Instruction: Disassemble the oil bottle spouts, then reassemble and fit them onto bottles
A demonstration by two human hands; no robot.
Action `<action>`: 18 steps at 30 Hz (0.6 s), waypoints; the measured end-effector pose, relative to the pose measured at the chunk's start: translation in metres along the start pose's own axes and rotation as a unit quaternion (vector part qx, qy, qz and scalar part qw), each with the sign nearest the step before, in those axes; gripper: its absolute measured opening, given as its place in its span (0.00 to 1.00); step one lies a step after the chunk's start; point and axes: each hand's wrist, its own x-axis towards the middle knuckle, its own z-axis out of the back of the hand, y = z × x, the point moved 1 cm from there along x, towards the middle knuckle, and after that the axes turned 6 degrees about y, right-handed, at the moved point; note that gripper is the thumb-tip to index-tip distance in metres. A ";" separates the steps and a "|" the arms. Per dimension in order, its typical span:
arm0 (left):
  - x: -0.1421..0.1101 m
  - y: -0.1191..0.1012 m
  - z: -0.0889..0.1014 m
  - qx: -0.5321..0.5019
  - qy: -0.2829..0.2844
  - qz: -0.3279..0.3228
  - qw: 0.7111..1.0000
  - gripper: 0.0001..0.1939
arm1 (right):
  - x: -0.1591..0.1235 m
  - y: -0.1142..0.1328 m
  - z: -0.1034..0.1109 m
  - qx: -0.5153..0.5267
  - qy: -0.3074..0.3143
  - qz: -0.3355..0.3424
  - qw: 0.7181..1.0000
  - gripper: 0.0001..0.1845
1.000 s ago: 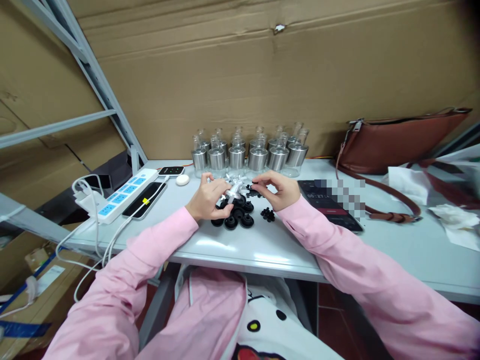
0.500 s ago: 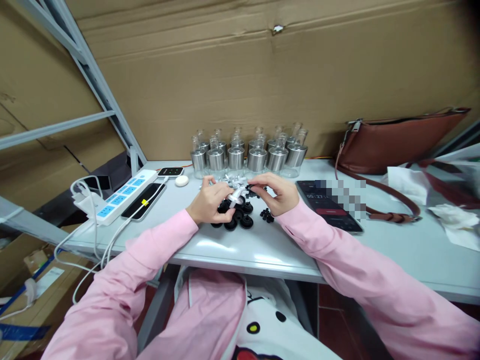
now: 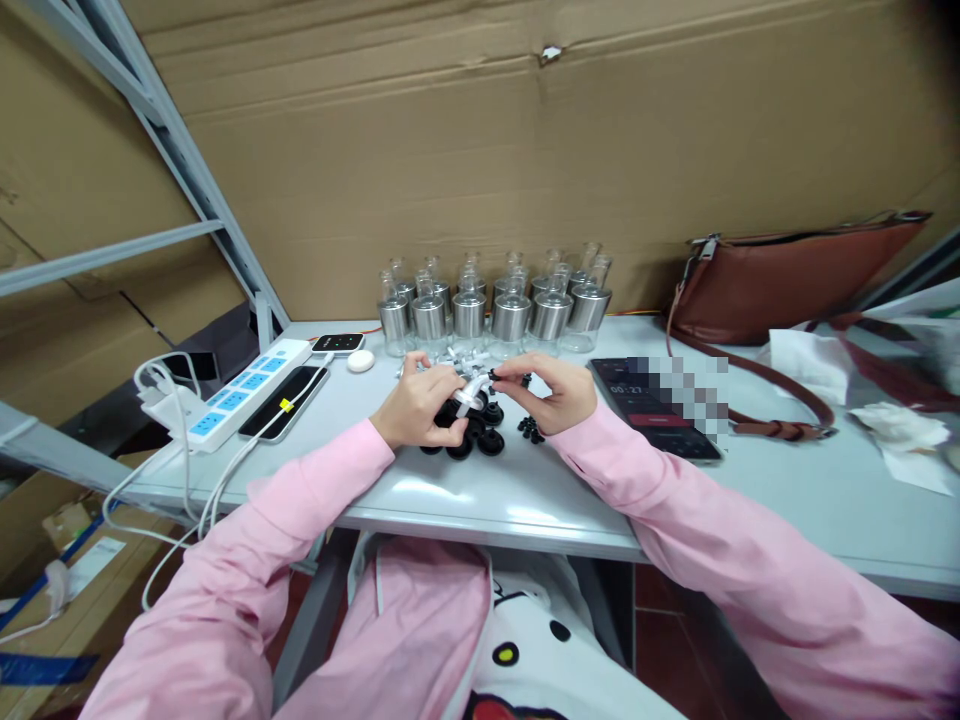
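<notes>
Left hand (image 3: 420, 403) grips pale fitting (image 3: 472, 391) above black caps (image 3: 490, 442); right hand (image 3: 555, 392) pinches small black piece (image 3: 493, 375) just beside fitting. Bottles (image 3: 511, 318) line counter's (image 3: 420, 500) back edge.

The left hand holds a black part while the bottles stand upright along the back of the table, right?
Not quite: the head view shows the left hand holding a silvery-white part, not a black one. The bottles do stand upright along the back of the table.
</notes>
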 end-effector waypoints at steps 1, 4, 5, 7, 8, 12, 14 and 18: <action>0.000 0.000 0.000 0.000 0.000 0.001 1.000 0.12 | 0.000 0.000 0.000 -0.003 0.002 0.005 1.000 0.02; 0.000 0.000 0.000 -0.003 -0.004 -0.004 1.000 0.12 | 0.000 0.001 0.001 -0.015 0.004 0.024 1.000 0.02; 0.000 0.000 0.000 -0.004 -0.005 -0.006 1.000 0.12 | 0.001 0.002 0.001 -0.017 0.005 0.030 0.999 0.02; 0.000 -0.001 0.000 -0.007 -0.003 -0.009 1.000 0.12 | 0.001 0.002 0.001 -0.017 0.008 0.041 0.999 0.03; 0.000 -0.001 0.000 -0.008 -0.001 -0.009 1.000 0.12 | 0.001 0.003 0.001 -0.016 0.010 0.045 0.999 0.03; 0.001 -0.002 -0.001 -0.013 0.009 -0.006 1.000 0.12 | 0.001 0.001 0.001 -0.011 0.021 0.050 0.998 0.05; 0.001 -0.002 -0.001 -0.013 0.010 -0.006 1.000 0.12 | 0.001 0.000 0.001 -0.004 0.022 0.046 0.999 0.05; 0.001 -0.002 -0.001 -0.016 0.011 -0.006 1.000 0.12 | 0.000 0.002 0.001 0.024 0.034 0.018 0.999 0.06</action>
